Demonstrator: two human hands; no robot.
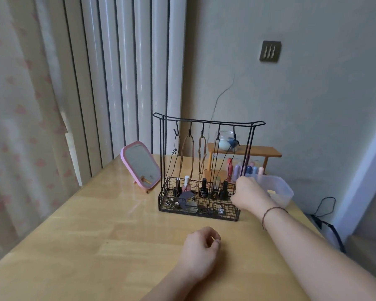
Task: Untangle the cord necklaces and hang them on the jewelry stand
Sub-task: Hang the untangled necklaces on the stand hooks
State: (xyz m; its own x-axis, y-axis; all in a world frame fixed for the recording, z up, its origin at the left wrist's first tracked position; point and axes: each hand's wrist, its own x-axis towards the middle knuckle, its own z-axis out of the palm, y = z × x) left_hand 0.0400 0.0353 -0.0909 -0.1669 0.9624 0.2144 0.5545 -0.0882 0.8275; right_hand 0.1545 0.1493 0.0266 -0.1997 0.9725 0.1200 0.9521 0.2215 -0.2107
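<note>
I see the right hand [246,195] stretched toward one o'clock beside the stand [201,168], finger state hidden; the left hand [201,249] rests on the table [74,235], fingers loosely curled.

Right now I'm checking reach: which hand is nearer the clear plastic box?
Right. The right hand is up against the clear plastic box, beside the jewelry stand. The left hand rests on the table, well short of it.

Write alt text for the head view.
Cord necklaces hang from hooks on a black wire jewelry stand on a wooden table. The right hand reaches to the stand's basket; the left hand rests loosely curled on the table.
</note>
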